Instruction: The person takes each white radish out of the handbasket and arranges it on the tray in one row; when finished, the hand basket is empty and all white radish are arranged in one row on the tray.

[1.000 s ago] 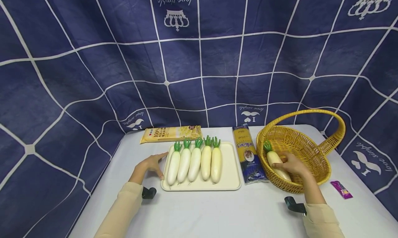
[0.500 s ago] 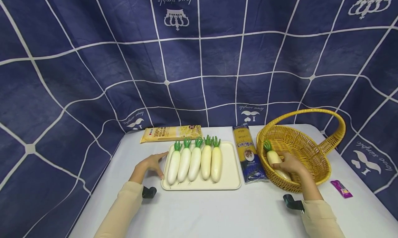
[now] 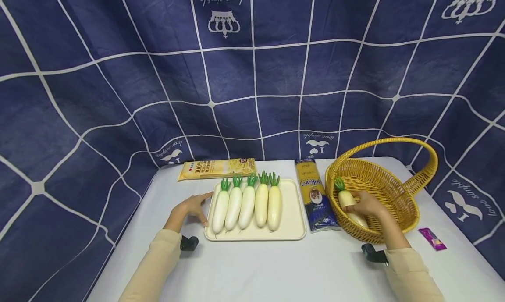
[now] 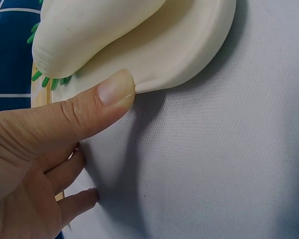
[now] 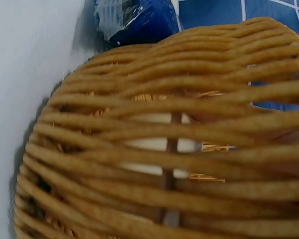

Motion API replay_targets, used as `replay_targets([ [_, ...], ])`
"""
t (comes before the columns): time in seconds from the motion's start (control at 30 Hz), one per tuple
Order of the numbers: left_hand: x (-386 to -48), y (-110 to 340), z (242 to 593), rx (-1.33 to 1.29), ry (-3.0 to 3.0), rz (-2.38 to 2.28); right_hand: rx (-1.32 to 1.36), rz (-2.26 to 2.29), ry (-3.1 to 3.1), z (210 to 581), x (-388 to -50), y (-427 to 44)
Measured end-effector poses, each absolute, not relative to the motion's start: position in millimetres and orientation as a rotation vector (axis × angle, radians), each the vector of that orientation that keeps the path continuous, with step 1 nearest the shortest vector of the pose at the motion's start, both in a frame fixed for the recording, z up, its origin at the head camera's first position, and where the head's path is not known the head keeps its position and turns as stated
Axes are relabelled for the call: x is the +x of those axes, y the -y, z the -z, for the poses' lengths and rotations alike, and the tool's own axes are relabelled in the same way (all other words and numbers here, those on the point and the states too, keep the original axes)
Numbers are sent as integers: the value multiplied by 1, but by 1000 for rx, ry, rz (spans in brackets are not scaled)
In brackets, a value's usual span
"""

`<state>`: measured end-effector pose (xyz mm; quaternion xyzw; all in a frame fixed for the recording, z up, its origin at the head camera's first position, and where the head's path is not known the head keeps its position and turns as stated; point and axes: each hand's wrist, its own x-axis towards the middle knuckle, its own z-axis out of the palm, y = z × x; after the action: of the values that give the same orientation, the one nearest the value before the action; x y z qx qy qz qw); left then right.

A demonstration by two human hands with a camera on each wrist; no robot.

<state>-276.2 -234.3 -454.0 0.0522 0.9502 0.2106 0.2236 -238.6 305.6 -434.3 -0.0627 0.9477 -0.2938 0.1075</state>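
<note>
Inside the yellow wicker basket, my right hand grips a white daikon radish with green stem stubs. The basket's weave fills most of the right wrist view and largely hides that hand. Several more daikons lie side by side on a cream tray. My left hand is at the tray's left edge, thumb and index finger spread. In the left wrist view, its thumb touches the tray rim, while the other fingers are down by the tabletop.
A yellow food packet lies behind the tray. Between tray and basket is a blue-and-gold packet. A small purple sachet lies right of the basket. A blue curtain with white lines hangs behind the white table.
</note>
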Motion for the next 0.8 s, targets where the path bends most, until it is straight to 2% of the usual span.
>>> replay_targets([
  [0.27,-274,234,450,154,-2631,-577,-275,898,-2687,427,-244,-311],
  [0.8,-275,235,450,174,-2608,-599,-218,983,-2439,419,-259,-317],
])
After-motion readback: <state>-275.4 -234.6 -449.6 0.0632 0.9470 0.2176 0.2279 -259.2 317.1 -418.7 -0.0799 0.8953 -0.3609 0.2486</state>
